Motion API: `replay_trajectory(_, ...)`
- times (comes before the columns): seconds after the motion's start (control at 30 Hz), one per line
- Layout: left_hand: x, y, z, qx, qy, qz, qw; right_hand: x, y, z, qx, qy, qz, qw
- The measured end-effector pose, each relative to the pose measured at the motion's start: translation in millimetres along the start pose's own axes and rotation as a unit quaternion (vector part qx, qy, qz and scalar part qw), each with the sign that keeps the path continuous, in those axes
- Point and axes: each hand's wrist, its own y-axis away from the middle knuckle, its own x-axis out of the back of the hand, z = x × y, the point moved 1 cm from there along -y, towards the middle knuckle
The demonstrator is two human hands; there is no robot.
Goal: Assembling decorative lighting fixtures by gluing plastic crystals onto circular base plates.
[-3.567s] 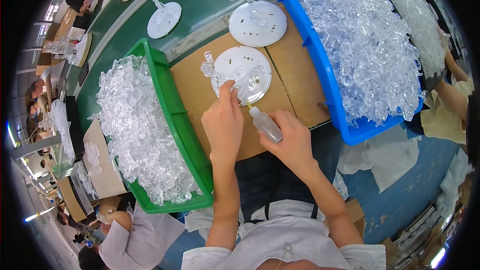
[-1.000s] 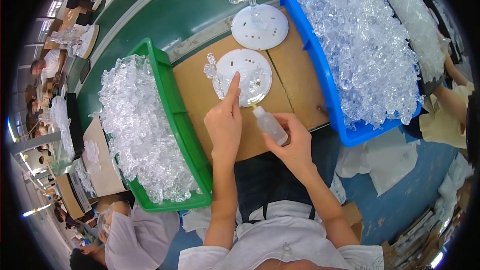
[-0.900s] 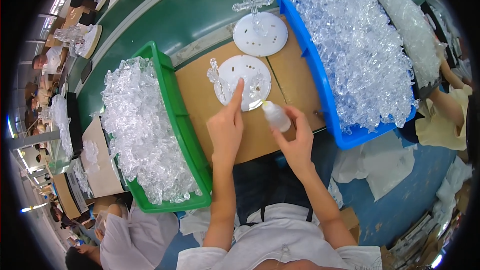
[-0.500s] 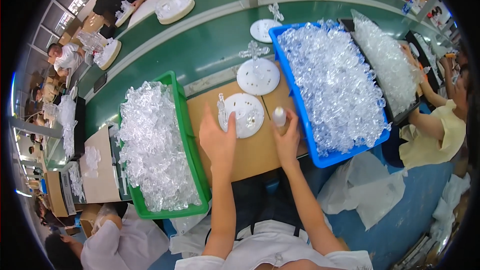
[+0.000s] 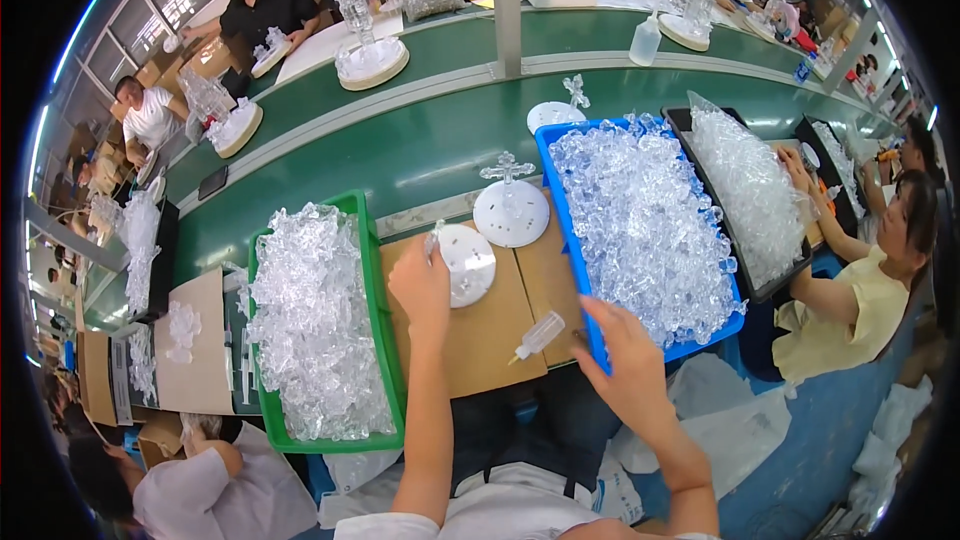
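A white round disc (image 5: pixel 472 275) with small slots lies on the cardboard in front of me. At its left edge stands a clear plastic piece (image 5: pixel 435 238), and my left hand (image 5: pixel 420 285) has its fingertips closed on it. A small clear squeeze bottle (image 5: pixel 540 336) with a pale narrow tip rests on its side on the cardboard, free of both hands. My right hand (image 5: pixel 632 365) is open by the near left corner of the blue bin (image 5: pixel 590 315), thumb and fingers apart, with nothing in it.
Clear plastic parts (image 5: pixel 640 230) heap the blue bin; a green bin (image 5: pixel 375 310) at left is also full. Behind my disc sit another white disc (image 5: pixel 512 215) bearing a clear cross-shaped piece and a third disc (image 5: pixel 553 117). A co-worker (image 5: pixel 850 305) sits at right.
My right hand has let go of the squeeze bottle, which now lies down, and has moved right to the blue bin. My left hand has closed on the clear piece. The view has shifted.
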Motion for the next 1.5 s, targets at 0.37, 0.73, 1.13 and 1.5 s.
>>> replay_trajectory(0.37, 6, -85, 26, -0.045, 0.007, 0.096, 0.994, -105, -12, 72, 0.069, 0.191, -0.183, 0.962)
replay_trajectory(0.73, -42, -185, 31, -0.111, 0.035, 0.068, 0.991, -112, -68, 52, -0.047, 0.002, 0.203, 0.978)
replay_trajectory(1.13, -145, -252, -2, -0.039, 0.109, -0.02, 0.993, -102, -91, 40, -0.116, 0.082, 0.06, 0.988)
replay_trajectory(1.5, -133, -295, 0, -0.189, 0.064, -0.092, 0.976, -27, -118, 7, 0.04, 0.136, -0.018, 0.99)
